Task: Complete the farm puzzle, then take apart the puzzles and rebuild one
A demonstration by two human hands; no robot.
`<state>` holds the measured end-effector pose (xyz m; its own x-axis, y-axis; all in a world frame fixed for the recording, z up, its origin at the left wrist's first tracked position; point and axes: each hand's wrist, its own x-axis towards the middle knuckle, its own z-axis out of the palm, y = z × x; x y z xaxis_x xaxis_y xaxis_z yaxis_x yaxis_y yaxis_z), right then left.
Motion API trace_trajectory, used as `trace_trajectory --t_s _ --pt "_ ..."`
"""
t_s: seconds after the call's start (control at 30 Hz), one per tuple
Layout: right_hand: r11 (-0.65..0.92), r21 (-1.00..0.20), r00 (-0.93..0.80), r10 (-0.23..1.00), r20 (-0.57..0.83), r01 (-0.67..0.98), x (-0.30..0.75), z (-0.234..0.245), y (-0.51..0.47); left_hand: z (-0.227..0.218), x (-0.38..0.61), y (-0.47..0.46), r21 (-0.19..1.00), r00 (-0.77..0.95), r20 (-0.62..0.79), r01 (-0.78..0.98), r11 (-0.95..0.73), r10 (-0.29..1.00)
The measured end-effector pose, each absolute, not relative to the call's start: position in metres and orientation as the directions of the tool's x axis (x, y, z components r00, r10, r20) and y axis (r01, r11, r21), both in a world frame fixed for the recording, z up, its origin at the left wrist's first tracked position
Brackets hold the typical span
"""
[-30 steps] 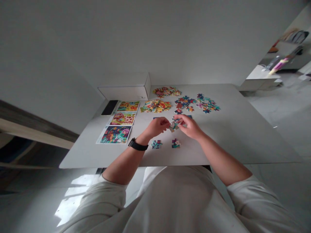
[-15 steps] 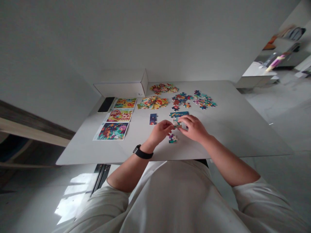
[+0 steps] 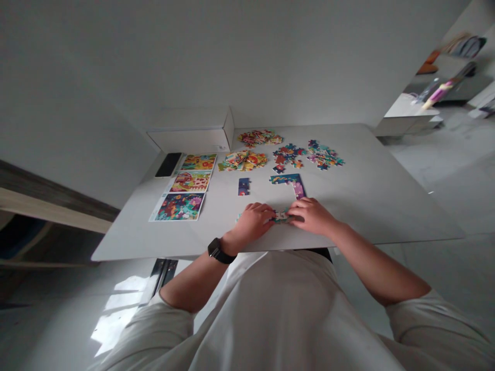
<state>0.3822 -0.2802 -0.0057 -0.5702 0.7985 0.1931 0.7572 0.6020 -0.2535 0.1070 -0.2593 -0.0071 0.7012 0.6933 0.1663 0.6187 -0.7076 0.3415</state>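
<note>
Close to the table's front edge, my left hand (image 3: 253, 222) and my right hand (image 3: 312, 215) face each other, fingers closed on small jigsaw puzzle pieces (image 3: 282, 216) between them. My fingers partly cover these pieces, and I cannot tell whether they are locked together. A bit of another piece peeks out left of my left hand. Just beyond my right fingers lies a joined corner section of puzzle (image 3: 298, 187), blue along the top with pink on its right side. Left of that section is a small dark blue puzzle part (image 3: 244, 186).
Several heaps of loose pieces, among them a yellowish pile (image 3: 244, 160) and a teal-purple pile (image 3: 325, 155), lie farther back. On the left are picture sheets (image 3: 180, 206), a black phone (image 3: 168, 165) and a white box (image 3: 189, 140) against the wall.
Both hands have come down toward the front edge with the puzzle piece, meeting the pieces there. The pink right side of the corner section is now uncovered.
</note>
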Motion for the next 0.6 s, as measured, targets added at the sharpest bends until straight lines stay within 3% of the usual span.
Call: trace_trajectory --t_s 0.6 --pt "0.598 -0.22 -0.581 0.801 0.143 0.771 0.3786 -0.0039 -0.2824 -0.0066 0.1073 -0.264 0.264 0.71 0.163 0.638 -0.724 0.685"
